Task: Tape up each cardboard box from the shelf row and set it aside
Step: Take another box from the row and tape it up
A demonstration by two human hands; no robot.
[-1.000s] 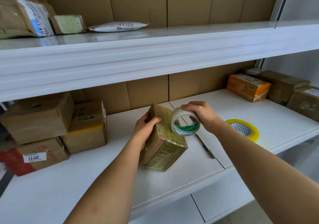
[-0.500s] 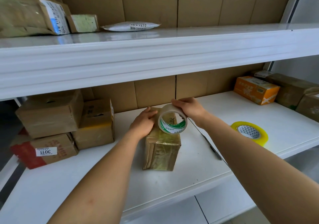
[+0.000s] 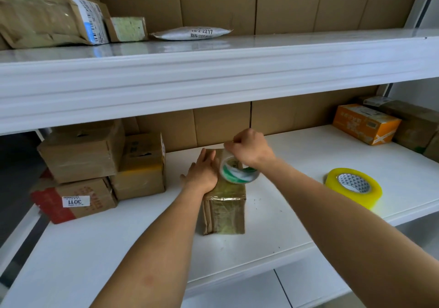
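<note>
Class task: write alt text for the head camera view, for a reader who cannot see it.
A person's left hand lies flat on a small brown tape-wrapped cardboard box on a white shelf, while the right hand grips a clear tape roll with green print over its top. A yellow tape roll lies to the right, stacked boxes to the left.

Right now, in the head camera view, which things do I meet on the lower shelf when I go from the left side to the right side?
Stack of brown boxes → left hand flat on the taped box → right hand holding the tape roll → yellow tape roll → orange box.
</note>
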